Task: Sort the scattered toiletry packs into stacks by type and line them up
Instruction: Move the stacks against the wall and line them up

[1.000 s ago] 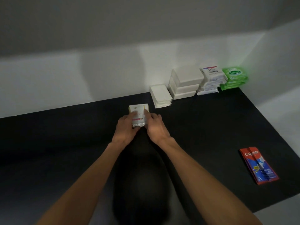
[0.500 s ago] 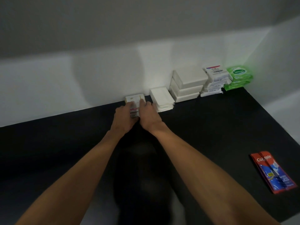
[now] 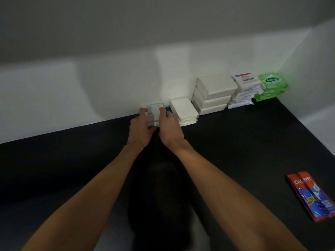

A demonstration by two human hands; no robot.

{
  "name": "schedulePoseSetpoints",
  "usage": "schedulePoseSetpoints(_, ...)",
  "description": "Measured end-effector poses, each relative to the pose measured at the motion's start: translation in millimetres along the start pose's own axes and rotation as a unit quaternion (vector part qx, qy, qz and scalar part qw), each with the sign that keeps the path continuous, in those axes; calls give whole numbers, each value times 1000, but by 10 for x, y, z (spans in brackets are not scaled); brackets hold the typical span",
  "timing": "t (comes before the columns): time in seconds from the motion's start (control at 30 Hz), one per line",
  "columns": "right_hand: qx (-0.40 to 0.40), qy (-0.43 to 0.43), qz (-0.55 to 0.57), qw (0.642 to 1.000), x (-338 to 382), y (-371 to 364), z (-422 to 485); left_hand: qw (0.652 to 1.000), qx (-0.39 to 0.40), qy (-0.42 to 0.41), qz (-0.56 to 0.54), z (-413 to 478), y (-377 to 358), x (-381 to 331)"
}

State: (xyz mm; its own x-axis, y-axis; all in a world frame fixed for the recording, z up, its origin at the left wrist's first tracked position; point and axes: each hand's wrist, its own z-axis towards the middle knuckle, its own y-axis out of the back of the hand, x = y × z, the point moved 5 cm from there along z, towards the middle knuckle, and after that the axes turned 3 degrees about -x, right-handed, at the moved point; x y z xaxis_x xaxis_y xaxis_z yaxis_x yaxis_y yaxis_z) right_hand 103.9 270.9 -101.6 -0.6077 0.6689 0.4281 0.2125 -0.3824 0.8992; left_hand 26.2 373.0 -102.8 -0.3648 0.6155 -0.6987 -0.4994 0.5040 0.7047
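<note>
While both hands are clamped on it from opposite sides, the small Dove stack [image 3: 152, 115] sits at the very back of the black tabletop [image 3: 235, 142], pretty much up against the white wall [image 3: 90, 98]. The left hand [image 3: 140, 130] has its fingers curled onto the left edge, and the right hand [image 3: 169, 129] grips the right edge with its fingertips up on the top pack. So the hands are close together with just those white, pink-striped packs between them, and both forearms reach straight out from the bottom of the view. Just right of the right hand is a low pile of flat white packs [image 3: 184, 110]. It's so close to the knuckles that I honestly can't tell if they touch, and that's the only thing crowding the hands. Further right along the wall comes a stack of white boxes [image 3: 214, 93], three high by the look of it. After that is a taller Dove pile [image 3: 243, 87] with a blue and red label on top, a bit fanned out at the bottom. The row ends with the green wipes packs [image 3: 271, 86] in the corner. All of these are lined up against the wall, each one just beside the next. Way off at the front right, well apart from the row, the Colgate sachets [image 3: 311, 196] lie flat on the black surface, red and blue, side by side.
</note>
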Motion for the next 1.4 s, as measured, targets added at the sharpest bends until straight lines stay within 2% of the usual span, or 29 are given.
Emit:
schedulePoseSetpoints(0.13,-10,12,22,1000,-13,-10,-116,1000,-2,16,3,1,-65,55)
schedulePoseSetpoints(0.6,8,-33,62,998,-88,9,-7,1000,-15,4,-13,70,-223,5)
schedulePoseSetpoints(1.13,21,-34,40,998,-69,88,50,999,-11,24,21,125,-210,-61)
schedulePoseSetpoints(1.4,-20,-8,46,999,-7,261,-28,1000,-17,9,6,7,-74,-195)
